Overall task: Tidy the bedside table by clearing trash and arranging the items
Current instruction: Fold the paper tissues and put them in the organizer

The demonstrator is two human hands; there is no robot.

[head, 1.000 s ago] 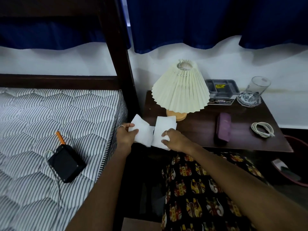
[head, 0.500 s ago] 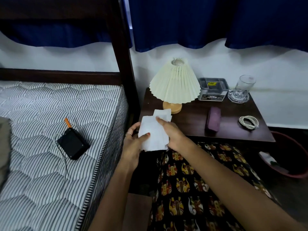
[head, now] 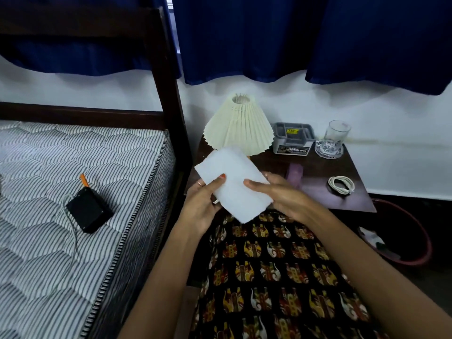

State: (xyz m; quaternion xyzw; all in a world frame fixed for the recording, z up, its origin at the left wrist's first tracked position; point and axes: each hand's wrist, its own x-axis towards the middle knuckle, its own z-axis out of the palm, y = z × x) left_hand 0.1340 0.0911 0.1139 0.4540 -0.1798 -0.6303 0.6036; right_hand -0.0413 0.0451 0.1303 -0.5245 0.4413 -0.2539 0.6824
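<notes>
Folded white paper tissue (head: 232, 182), flat rectangular pad, tilted diagonally, held in the air above the front left corner of the dark brown wooden bedside table (head: 315, 194). On the table: cream pleated-shade lamp (head: 238, 128) rear left, grey compartment tray (head: 292, 139), clear drinking glass (head: 333, 139) on a glass coaster, purple oblong case (head: 294, 173) mid-table, coiled white cable (head: 341, 184) at right.

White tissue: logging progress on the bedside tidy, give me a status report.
Left hand and right hand both grip the folded white tissue, held up off the bedside table. Bin on the floor, right. Nothing in the way.
</notes>
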